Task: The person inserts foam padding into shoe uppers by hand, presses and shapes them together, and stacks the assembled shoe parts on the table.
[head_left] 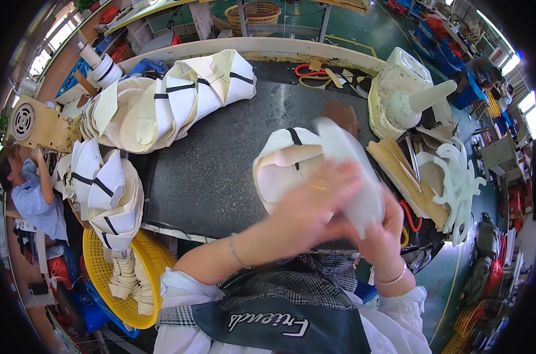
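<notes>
A white, curved flat piece (355,177), blurred by motion, is held upright above the right half of the dark worktop (215,171). My right hand (383,236) grips its lower end, the fingers behind it and the thumb near its bottom edge. My left hand (318,192) reaches across to the side facing it; its fingers are smeared, so whether they pinch the piece is unclear. Just behind my left hand lies a white shoe upper (283,159) with a black strip on its edge, partly hidden by that hand.
Stacked white uppers (191,97) line the worktop's far left; more (105,183) stand nearer. A yellow basket (153,277) hangs low left. At right are a glue-crusted container (401,74), red-handled scissors (309,74), brown sheets (398,171) and white cutouts (454,183). A co-worker (35,189) sits far left.
</notes>
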Motion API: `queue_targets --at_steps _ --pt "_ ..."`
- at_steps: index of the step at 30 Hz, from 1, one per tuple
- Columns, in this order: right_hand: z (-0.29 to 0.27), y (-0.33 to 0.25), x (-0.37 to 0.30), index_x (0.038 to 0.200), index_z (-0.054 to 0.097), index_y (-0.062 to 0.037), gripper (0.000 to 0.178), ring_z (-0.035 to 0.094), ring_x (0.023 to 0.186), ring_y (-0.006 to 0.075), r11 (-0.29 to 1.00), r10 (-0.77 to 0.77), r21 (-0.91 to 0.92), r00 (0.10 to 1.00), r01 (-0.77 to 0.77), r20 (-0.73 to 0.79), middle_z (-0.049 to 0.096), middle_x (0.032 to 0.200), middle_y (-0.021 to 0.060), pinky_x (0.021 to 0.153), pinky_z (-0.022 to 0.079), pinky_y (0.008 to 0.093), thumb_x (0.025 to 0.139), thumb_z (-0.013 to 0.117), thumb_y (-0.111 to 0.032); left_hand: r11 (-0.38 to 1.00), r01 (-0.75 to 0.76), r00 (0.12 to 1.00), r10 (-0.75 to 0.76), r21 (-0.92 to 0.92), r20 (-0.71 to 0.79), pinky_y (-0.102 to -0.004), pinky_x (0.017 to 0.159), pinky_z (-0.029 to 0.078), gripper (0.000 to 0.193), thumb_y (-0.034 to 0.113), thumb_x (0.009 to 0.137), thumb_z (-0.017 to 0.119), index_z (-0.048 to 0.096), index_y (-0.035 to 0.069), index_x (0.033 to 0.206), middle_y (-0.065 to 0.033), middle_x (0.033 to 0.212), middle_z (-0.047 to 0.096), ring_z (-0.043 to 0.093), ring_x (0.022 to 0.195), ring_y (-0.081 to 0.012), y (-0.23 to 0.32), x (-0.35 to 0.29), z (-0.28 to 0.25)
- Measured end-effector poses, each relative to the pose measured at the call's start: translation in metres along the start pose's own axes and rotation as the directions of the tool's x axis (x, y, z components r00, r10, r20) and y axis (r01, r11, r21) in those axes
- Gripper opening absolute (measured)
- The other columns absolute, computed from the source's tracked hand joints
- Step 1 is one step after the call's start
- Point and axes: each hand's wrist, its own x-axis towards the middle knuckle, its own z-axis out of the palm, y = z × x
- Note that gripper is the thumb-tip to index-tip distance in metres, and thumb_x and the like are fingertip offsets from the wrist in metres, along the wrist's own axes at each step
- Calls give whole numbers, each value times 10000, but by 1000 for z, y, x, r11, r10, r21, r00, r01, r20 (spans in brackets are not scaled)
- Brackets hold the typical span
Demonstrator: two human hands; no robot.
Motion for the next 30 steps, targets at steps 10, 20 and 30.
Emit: queue_targets --at_steps 10,20,30 --pt "-31 -15 16 1175 530 43 313 587 877 131 974 -204 -161 924 159 -323 623 1008 79 776 479 281 894 621 -59 876 255 795 -431 408 428 -446 1109 287 855 62 734 686 226 8 1452 -219 1481 291 337 1362 -300 -97 -66 -29" --pt "10 -9 109 1138 578 52 424 621 856 140 817 249 -567 952 -107 179 645 984 89 735 521 286 764 728 -82 363 608 621 -771 -706 138 -234 652 489 425 134 833 708 492 28 1184 6 840 560 585 760 -76 -46 -2 -68" --pt "-23 32 123 784 628 12 286 586 686 77 664 674 -563 720 -492 165 626 749 26 568 458 222 804 749 -247 287 837 458 -834 -466 308 -221 612 447 361 143 836 705 480 29 1094 -24 811 594 558 726 -69 -83 -25 -51"
